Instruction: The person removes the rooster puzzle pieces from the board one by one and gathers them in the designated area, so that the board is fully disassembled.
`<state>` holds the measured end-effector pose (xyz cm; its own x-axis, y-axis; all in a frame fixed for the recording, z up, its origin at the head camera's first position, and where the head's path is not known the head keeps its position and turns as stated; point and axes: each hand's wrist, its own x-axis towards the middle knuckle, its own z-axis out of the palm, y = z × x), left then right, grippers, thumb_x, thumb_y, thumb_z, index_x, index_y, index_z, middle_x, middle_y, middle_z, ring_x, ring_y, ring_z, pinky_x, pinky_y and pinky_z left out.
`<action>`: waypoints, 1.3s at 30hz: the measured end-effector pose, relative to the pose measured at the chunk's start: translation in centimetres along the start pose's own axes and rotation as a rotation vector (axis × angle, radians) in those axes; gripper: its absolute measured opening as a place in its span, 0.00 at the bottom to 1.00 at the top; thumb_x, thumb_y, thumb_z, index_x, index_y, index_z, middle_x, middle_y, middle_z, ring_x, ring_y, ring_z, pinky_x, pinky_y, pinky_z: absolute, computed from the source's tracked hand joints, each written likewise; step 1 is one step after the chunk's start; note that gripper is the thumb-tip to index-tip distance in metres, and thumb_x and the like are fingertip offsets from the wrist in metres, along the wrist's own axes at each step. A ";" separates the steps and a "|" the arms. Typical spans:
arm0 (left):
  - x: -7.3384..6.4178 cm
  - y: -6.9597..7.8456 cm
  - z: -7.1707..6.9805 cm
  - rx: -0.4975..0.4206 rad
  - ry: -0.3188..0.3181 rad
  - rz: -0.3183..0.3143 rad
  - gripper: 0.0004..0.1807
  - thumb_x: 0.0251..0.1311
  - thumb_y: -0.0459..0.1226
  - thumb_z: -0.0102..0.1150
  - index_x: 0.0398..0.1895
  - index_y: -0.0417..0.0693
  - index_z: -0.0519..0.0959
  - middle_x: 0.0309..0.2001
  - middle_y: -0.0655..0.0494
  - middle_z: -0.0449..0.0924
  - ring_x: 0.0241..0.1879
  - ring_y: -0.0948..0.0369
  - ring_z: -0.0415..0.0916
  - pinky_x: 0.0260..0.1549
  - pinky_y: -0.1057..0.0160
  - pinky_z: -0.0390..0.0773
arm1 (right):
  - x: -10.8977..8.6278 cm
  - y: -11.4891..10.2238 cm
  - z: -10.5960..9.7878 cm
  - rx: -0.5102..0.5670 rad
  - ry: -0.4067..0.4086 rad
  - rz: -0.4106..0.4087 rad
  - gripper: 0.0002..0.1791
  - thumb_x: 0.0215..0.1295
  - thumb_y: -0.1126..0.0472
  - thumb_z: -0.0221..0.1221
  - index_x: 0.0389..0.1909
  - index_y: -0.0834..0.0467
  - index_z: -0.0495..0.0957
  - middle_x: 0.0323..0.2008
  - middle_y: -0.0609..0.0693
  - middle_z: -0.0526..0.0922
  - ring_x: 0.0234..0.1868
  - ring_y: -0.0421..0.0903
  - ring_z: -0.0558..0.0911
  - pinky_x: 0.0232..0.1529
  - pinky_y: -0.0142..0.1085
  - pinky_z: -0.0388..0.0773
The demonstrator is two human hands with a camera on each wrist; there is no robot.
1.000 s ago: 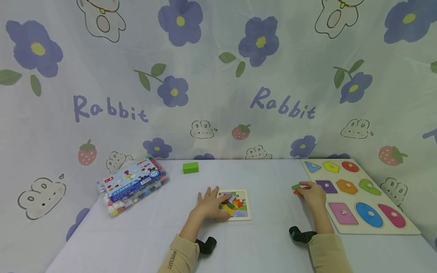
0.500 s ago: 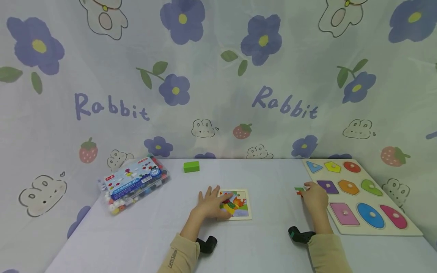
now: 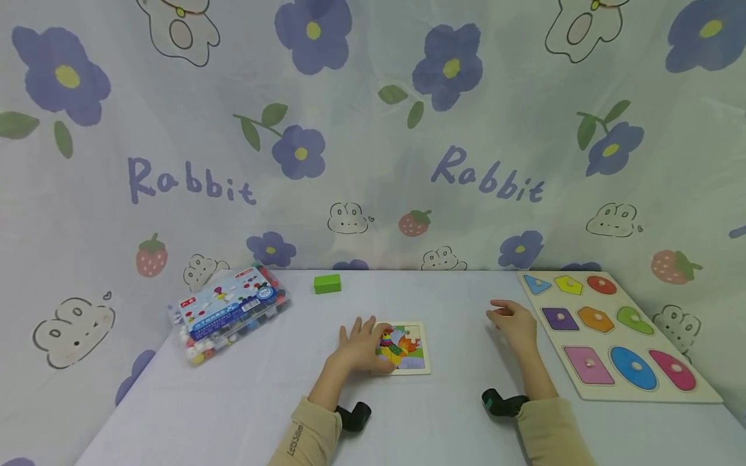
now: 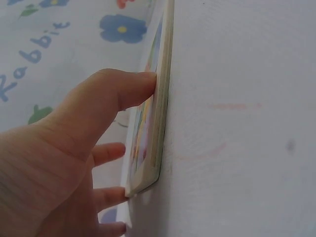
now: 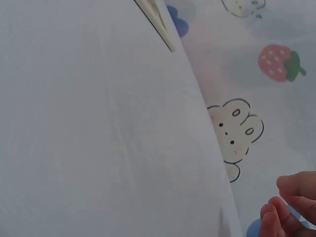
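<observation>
A small wooden jigsaw puzzle [image 3: 416, 355] with a colourful bird picture in a pale frame lies flat on the table, mid-front. My left hand [image 3: 357, 349] holds its left part, index finger at the far side and thumb at the near side. In the left wrist view the thumb [image 4: 133, 89] presses the frame's edge [image 4: 160, 128], with other fingers spread beyond. My right hand [image 3: 515, 323] is over the table to the puzzle's right, thumb and index finger drawn together. The small green and orange puzzle piece it pinched earlier is hidden now, also in the right wrist view.
A pegged shape board [image 3: 588, 391] lies at the right, near my right hand. A clear plastic case [image 3: 233, 307] of coloured beads stands back left, with a green block [image 3: 327, 283] to its right. A patterned curtain [image 3: 373, 162] hangs behind the table [image 3: 460, 414].
My right hand has moved left, away from the shape board, and the piece at its fingertips has gone out of sight. The left index finger has drawn back from the picture's middle.
</observation>
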<state>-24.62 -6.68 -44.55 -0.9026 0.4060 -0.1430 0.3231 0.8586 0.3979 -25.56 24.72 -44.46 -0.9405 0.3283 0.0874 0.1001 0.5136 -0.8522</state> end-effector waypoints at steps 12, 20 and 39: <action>-0.3 0.2 -0.2 -0.024 0.005 -0.016 0.44 0.42 0.54 0.68 0.61 0.45 0.64 0.68 0.40 0.53 0.68 0.38 0.44 0.59 0.31 0.40 | -0.8 -1.5 2.4 0.121 -0.090 -0.036 0.18 0.58 0.62 0.60 0.49 0.65 0.77 0.36 0.56 0.81 0.32 0.50 0.81 0.29 0.30 0.74; -0.3 0.1 0.0 -0.025 0.003 -0.019 0.43 0.42 0.54 0.68 0.61 0.44 0.64 0.69 0.40 0.53 0.68 0.39 0.43 0.59 0.31 0.39 | -1.6 -2.2 4.1 0.130 -0.167 -0.041 0.17 0.59 0.63 0.59 0.49 0.64 0.77 0.38 0.57 0.80 0.36 0.50 0.79 0.31 0.34 0.75; -0.2 0.1 0.1 -0.012 0.015 -0.015 0.44 0.43 0.56 0.67 0.61 0.44 0.64 0.69 0.41 0.53 0.69 0.40 0.44 0.60 0.32 0.40 | -3.3 -4.1 8.2 0.097 -0.274 -0.070 0.13 0.55 0.66 0.62 0.42 0.62 0.80 0.32 0.52 0.80 0.31 0.43 0.76 0.27 0.32 0.75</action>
<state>-24.35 -6.64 -44.51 -0.9116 0.3880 -0.1358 0.3059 0.8610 0.4062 -25.50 15.03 -45.49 -0.9979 0.0620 0.0166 0.0128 0.4446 -0.8956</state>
